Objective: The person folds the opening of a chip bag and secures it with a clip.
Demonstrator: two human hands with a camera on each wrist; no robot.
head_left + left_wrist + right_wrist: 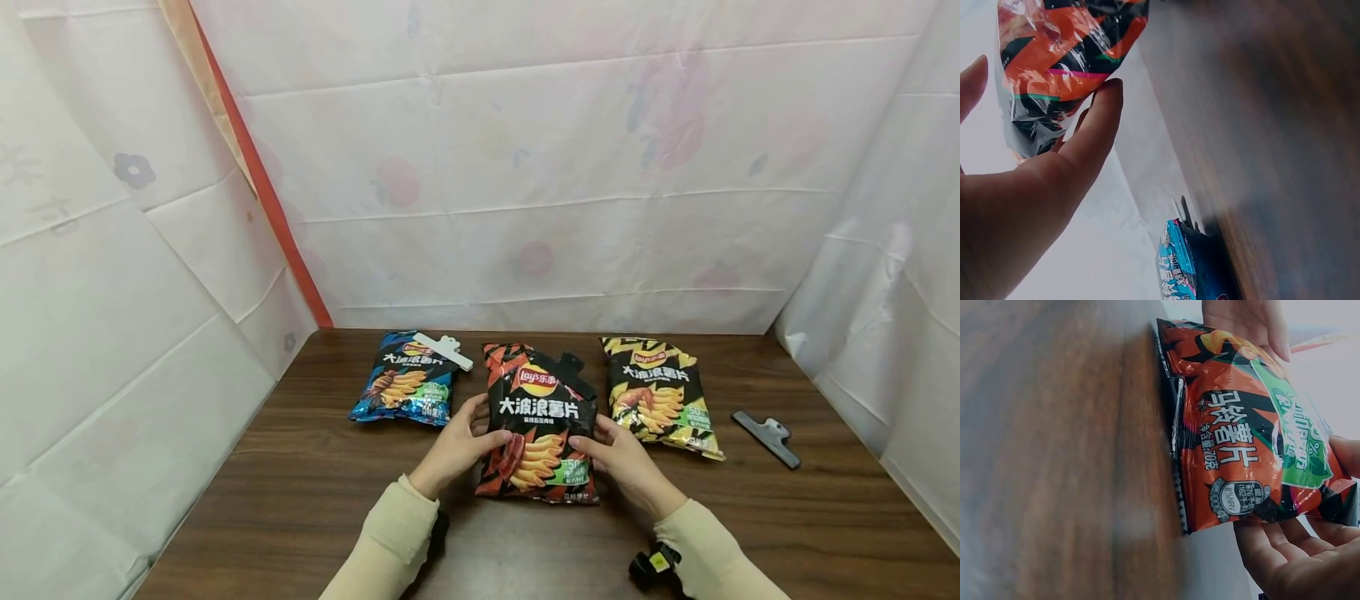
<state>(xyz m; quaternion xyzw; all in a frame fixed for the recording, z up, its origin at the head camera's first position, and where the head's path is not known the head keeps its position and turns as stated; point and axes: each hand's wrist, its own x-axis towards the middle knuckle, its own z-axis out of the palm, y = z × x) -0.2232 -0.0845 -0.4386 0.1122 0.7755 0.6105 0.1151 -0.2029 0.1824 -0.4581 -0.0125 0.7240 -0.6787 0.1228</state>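
Observation:
A red and black bag of potato chips (542,425) is held between both hands at the middle of the table, its printed front toward the head camera. A black clip (567,371) sits across its upper right corner. My left hand (463,443) grips the left side, thumb on the front. On the opposite side, my right hand (628,460) holds the bag with its thumb in front and fingers behind, as the right wrist view shows. Whether the bag's lower edge touches the table, I cannot tell.
A blue chip bag (401,392) with a white clip (444,350) at its upper right corner lies back left. To the right lies a yellow and black chip bag (660,396), with a loose grey clip (768,437) beside it. White cloth walls (540,183) surround the wooden table (300,492).

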